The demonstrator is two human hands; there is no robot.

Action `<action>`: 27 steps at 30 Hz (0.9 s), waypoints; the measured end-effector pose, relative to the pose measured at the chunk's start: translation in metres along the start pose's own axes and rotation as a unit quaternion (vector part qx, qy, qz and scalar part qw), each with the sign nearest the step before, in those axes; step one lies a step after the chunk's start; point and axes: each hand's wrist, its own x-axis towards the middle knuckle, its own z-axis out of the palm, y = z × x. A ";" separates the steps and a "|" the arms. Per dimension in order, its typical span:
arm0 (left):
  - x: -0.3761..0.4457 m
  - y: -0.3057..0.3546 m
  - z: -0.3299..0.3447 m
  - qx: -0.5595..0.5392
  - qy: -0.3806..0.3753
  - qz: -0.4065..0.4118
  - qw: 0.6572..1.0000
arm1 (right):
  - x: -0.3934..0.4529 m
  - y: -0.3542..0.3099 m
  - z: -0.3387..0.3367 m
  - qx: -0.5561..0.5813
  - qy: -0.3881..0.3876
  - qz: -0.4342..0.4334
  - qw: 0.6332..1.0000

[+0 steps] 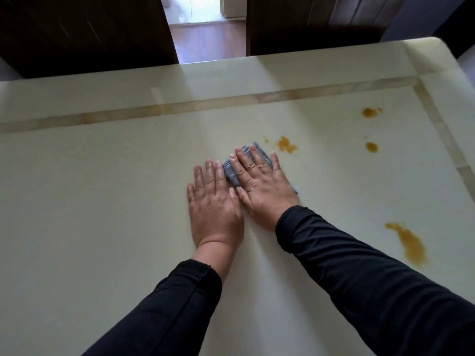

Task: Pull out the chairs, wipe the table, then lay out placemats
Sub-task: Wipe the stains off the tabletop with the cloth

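A folded grey-blue cloth (231, 170) lies on the cream glossy table (102, 201) near its middle. My right hand (262, 186) presses flat on top of the cloth, fingers spread, covering most of it. My left hand (214, 204) lies flat on the table just left of the cloth, its fingertips touching the cloth's left edge. Several brown-orange stains mark the table to the right: one just beyond the cloth (285, 145), two farther right (370, 112) (371, 147), and a long smear (408, 244) near the right edge.
Two dark wooden chair backs (84, 34) (316, 24) stand beyond the table's far edge, with a gap of wooden floor (208, 39) between them. A tan inlay band (180, 106) runs around the tabletop. The table's far right corner (437, 47) is rounded.
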 end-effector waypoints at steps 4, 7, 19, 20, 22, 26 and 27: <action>0.001 0.000 0.001 0.000 0.005 0.000 1.000 | 0.037 0.015 -0.016 -0.012 -0.010 -0.031 0.999; 0.000 -0.001 0.000 -0.005 0.003 0.003 1.000 | 0.059 0.042 -0.023 0.001 -0.009 0.068 0.998; -0.001 0.001 -0.002 0.005 -0.007 -0.004 1.000 | -0.033 0.104 -0.009 0.016 -0.005 0.180 0.984; -0.002 0.001 -0.002 0.007 -0.005 -0.005 1.000 | -0.041 0.101 -0.007 0.019 -0.008 0.195 0.981; -0.002 0.001 -0.002 0.011 -0.002 -0.003 1.000 | -0.070 0.074 0.003 0.014 -0.007 0.159 0.987; -0.002 0.003 -0.004 0.013 -0.001 0.004 1.000 | -0.169 0.041 0.031 -0.002 0.009 0.010 1.000; -0.003 0.004 -0.004 0.021 -0.002 0.001 1.000 | -0.184 0.049 0.036 -0.011 0.003 -0.007 1.000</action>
